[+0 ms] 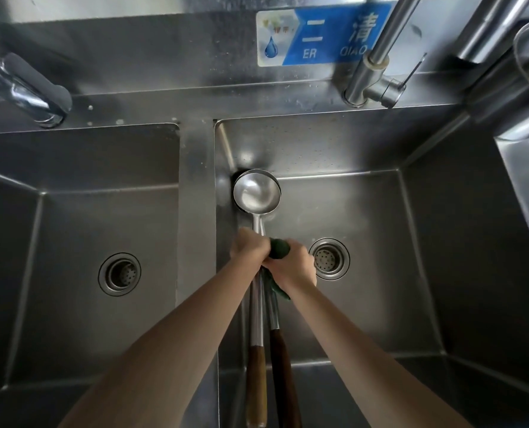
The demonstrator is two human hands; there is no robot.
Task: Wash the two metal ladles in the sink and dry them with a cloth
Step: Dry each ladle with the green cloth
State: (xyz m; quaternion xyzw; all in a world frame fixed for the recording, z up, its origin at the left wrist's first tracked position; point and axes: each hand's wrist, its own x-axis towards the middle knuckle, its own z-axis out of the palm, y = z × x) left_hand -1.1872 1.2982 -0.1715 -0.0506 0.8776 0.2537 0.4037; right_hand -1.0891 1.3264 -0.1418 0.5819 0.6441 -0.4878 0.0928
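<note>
Both ladles (256, 193) are in the right basin (380, 211), shafts side by side, wooden handles (255, 384) pointing back at the person. Only one bowl is visible, resting against the left wall near the back corner; the second bowl is hidden, likely stacked under it — can't tell.

Left hand (249, 247) is clenched round the metal shafts just below the bowl. Right hand (294, 267) grips a dark green cloth (279, 248) wrapped onto the shafts, touching the left hand. A tail of cloth hangs below the right wrist.

Progress, as a judgement: no water runs from either tap (373, 78), and the basin looks dry or nearly so. Cloth on the shafts could be scrubbing or drying — can't say which from this. If drying, washing is done and the wipe is mid-way: shafts in hand, bowl and wooden handles still to go. If scrubbing, the rinse and the whole dry are left.

Either way the ladles have not left the sink, so the task isn't finished.

Left basin (71, 227) holds only its drain.
</note>
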